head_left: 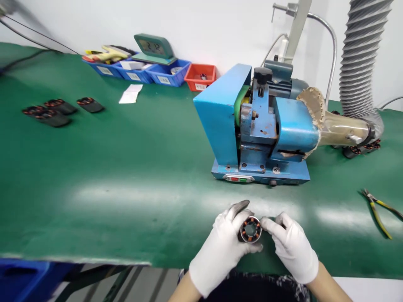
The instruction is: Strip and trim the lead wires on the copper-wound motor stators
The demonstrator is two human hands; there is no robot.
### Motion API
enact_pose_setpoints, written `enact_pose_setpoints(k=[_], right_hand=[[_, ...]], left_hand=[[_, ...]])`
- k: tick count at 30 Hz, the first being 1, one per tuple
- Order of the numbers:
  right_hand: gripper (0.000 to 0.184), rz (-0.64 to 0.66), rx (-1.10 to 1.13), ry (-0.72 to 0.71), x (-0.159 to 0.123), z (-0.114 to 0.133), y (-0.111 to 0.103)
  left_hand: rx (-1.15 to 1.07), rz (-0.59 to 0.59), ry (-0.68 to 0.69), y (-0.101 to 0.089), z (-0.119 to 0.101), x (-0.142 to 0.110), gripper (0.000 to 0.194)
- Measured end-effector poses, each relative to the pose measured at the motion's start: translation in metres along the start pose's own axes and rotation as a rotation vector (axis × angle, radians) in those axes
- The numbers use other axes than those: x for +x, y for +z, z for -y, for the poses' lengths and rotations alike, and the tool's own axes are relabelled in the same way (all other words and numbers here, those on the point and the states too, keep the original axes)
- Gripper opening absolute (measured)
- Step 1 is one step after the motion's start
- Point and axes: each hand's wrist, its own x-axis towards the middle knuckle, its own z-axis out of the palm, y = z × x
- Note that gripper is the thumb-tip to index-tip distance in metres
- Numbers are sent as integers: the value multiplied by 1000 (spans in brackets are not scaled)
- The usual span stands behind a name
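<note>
In a white glove with dark fingertips, my left hand [224, 241] is closed around a motor stator [251, 239]. It is a round metal ring with copper windings inside, and its open end faces up toward me. My right hand [291, 243], gloved the same way, has its thumb and forefinger pinched together at the ring's right rim. Whether a small piece sits between those fingertips is hidden. Both hands are just above the green table [126, 218], in front of a blue belt machine [261, 130].
Pliers [379, 212] with yellow handles lie at the right. More stators [53, 111] lie at the far left, others [352, 151] behind the machine's duct. Blue bins [166, 79], a red bin [201, 79], a clock [153, 46] and paper [130, 94] are along the wall. A grey hose [360, 63] rises at right.
</note>
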Motion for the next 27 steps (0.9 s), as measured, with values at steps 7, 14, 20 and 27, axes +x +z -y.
enact_pose_setpoints(k=[7,14,20,27], right_hand=[[20,118,467,330,22,22,-38],[16,293,759,574,33,24,-48],[19,88,507,442,28,34,-60],[18,148,560,439,28,34,-67]], left_hand=[[-548,-99,97,-16,-33,-12,36],[-234,-26,289,-40,-45,-23,65],[-222,10,391,-46,-53,-20,32],[-126,-88,316,-34,-48,-21,54]])
